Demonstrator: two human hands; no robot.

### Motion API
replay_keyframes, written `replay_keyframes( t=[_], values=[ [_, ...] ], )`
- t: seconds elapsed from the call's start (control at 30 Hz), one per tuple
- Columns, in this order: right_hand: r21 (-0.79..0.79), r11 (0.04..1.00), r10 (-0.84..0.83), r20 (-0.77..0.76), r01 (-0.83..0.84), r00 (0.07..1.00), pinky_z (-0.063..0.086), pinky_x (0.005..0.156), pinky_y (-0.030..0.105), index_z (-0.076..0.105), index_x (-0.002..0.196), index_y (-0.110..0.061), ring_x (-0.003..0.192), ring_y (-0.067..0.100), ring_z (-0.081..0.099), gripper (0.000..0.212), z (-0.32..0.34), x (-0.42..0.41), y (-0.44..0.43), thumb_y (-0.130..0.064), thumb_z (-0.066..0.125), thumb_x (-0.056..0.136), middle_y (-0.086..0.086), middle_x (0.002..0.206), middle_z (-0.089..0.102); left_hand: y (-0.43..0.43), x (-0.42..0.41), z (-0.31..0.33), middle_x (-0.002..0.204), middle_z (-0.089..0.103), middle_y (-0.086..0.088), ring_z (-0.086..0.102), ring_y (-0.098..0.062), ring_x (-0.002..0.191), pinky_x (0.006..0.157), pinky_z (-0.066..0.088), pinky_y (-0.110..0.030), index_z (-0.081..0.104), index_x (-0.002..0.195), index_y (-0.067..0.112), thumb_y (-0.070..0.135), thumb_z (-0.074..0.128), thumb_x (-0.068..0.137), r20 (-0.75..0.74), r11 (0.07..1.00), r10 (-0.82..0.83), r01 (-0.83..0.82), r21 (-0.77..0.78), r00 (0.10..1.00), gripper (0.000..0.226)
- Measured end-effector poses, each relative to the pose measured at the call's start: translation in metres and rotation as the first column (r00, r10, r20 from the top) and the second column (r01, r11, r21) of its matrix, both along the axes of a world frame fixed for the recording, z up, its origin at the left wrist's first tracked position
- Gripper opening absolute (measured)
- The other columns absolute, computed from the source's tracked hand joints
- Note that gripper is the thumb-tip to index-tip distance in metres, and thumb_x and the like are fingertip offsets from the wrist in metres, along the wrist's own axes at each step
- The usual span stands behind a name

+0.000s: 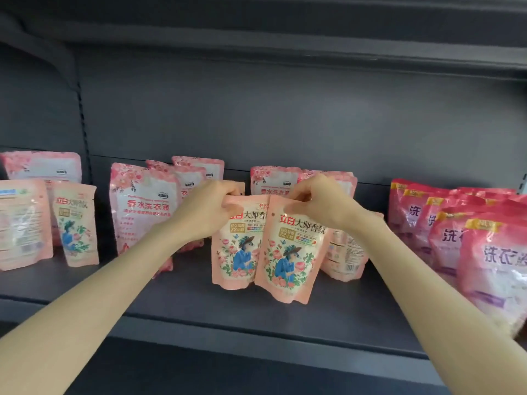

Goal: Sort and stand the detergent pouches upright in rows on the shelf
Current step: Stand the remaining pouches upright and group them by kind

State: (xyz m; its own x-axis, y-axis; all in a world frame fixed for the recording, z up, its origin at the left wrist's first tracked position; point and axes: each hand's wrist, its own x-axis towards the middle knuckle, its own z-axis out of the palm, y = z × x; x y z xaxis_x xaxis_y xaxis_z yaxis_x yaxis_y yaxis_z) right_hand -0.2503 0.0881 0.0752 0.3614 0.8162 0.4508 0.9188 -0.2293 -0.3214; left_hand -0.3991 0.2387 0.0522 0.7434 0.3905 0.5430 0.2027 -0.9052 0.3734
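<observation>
On the shelf (182,297), between pale pink pouches (142,212) at 9 o'clock and magenta pouches (470,238) at 3 o'clock, the left floral pouch (238,252) and right floral pouch (291,252) are pinched at their tops by the left hand (209,209) and right hand (318,205), and could be slumped forward if released tilted.

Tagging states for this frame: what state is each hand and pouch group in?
left hand: gripping top of left figure pouch
right hand: gripping top of right figure pouch
left figure pouch: held upright, front out
right figure pouch: held tilted, overlapping the left one
third figure pouch: standing free, far left
pale pink pouches: standing, some leaning
magenta pouches: standing, packed in rows
</observation>
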Motion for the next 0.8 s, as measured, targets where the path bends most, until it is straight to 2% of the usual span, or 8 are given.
replay_keyframes(
  t=[0.07, 0.17, 0.27, 0.3, 0.4, 0.47, 0.67, 0.8],
  values=[
    [0.003, 1.000, 0.028, 0.010, -0.028, 1.000, 0.049, 0.064, 0.027, 0.072, 0.086, -0.003, 0.070, 0.020, 0.062, 0.011, -0.003, -0.010, 0.023, -0.014, 0.069, 0.084, 0.006, 0.079, 0.069, 0.017, -0.018, -0.003, 0.083, 0.062, -0.001, 0.058, -0.015, 0.074, 0.059, 0.042, -0.028, 0.061, 0.083, 0.010, 0.016, 0.063, 0.088, -0.019, 0.999, 0.035, -0.034, 0.010, 0.999, 0.008],
    [-0.011, 0.997, 0.077, 0.023, -0.077, 0.997, 0.042, 0.056, 0.010, 0.071, 0.084, 0.000, 0.064, 0.013, 0.056, 0.011, -0.007, -0.028, 0.052, -0.011, 0.068, 0.086, 0.004, 0.075, 0.066, 0.039, -0.043, -0.008, 0.083, 0.061, 0.002, 0.058, -0.016, 0.078, 0.061, 0.041, -0.024, 0.059, 0.083, 0.015, 0.017, 0.064, 0.088, -0.042, 0.998, 0.068, -0.069, -0.007, 0.997, 0.007],
    [-0.035, 0.996, 0.082, 0.027, -0.081, 0.996, 0.049, 0.073, 0.024, 0.071, 0.089, -0.003, 0.079, 0.018, 0.061, 0.010, -0.013, -0.045, 0.079, -0.010, 0.066, 0.087, 0.003, 0.084, 0.068, 0.059, -0.062, -0.015, 0.084, 0.063, -0.004, 0.059, -0.020, 0.077, 0.068, 0.047, -0.032, 0.061, 0.084, 0.009, 0.017, 0.064, 0.088, -0.044, 0.994, 0.101, -0.102, -0.028, 0.994, 0.009],
    [-0.043, 0.997, 0.072, 0.023, -0.071, 0.997, 0.049, 0.075, 0.027, 0.071, 0.088, -0.006, 0.080, 0.017, 0.061, 0.008, -0.015, -0.050, 0.087, -0.011, 0.065, 0.088, 0.000, 0.082, 0.066, 0.066, -0.068, -0.018, 0.082, 0.063, -0.004, 0.059, -0.018, 0.073, 0.065, 0.047, -0.031, 0.060, 0.083, 0.009, 0.017, 0.063, 0.088, -0.042, 0.994, 0.099, -0.100, -0.032, 0.994, 0.010],
    [-0.054, 0.998, 0.029, 0.044, -0.027, 0.999, 0.050, 0.077, 0.032, 0.071, 0.088, -0.012, 0.080, 0.015, 0.060, 0.007, -0.020, -0.061, 0.107, -0.013, 0.064, 0.089, -0.005, 0.082, 0.066, 0.083, -0.079, -0.021, 0.070, 0.057, 0.004, 0.047, -0.006, 0.053, 0.049, 0.030, -0.017, 0.057, 0.080, 0.013, 0.015, 0.060, 0.089, -0.030, 0.998, 0.066, -0.067, -0.019, 0.997, 0.010],
    [-0.043, 0.999, -0.015, 0.064, 0.018, 0.998, 0.053, 0.080, 0.036, 0.073, 0.091, -0.012, 0.083, 0.016, 0.063, 0.009, -0.022, -0.066, 0.118, -0.014, 0.064, 0.088, 0.000, 0.091, 0.071, 0.092, -0.083, -0.022, 0.069, 0.052, 0.009, 0.043, -0.004, 0.051, 0.048, 0.026, -0.016, 0.059, 0.085, 0.012, 0.015, 0.059, 0.091, -0.017, 0.999, 0.040, -0.040, -0.007, 0.999, 0.006],
    [-0.039, 0.989, -0.140, 0.081, 0.144, 0.987, 0.053, 0.081, 0.037, 0.070, 0.101, -0.013, 0.088, 0.020, 0.064, 0.015, -0.027, -0.080, 0.131, -0.016, 0.060, 0.091, 0.004, 0.103, 0.069, 0.112, -0.088, -0.027, 0.074, 0.053, 0.009, 0.046, -0.005, 0.057, 0.051, 0.031, -0.021, 0.061, 0.094, 0.009, 0.014, 0.060, 0.090, 0.006, 0.999, -0.048, 0.048, 0.018, 0.999, 0.007],
    [-0.086, 0.978, -0.186, 0.066, 0.192, 0.980, 0.051, 0.088, 0.040, 0.066, 0.110, -0.013, 0.099, 0.024, 0.062, 0.022, -0.026, -0.084, 0.129, -0.015, 0.064, 0.088, 0.005, 0.114, 0.065, 0.113, -0.091, -0.024, 0.100, 0.062, 0.000, 0.058, -0.017, 0.082, 0.069, 0.048, -0.033, 0.058, 0.110, 0.014, 0.018, 0.062, 0.088, -0.013, 0.996, -0.085, 0.085, 0.038, 0.996, 0.022]
  ],
)
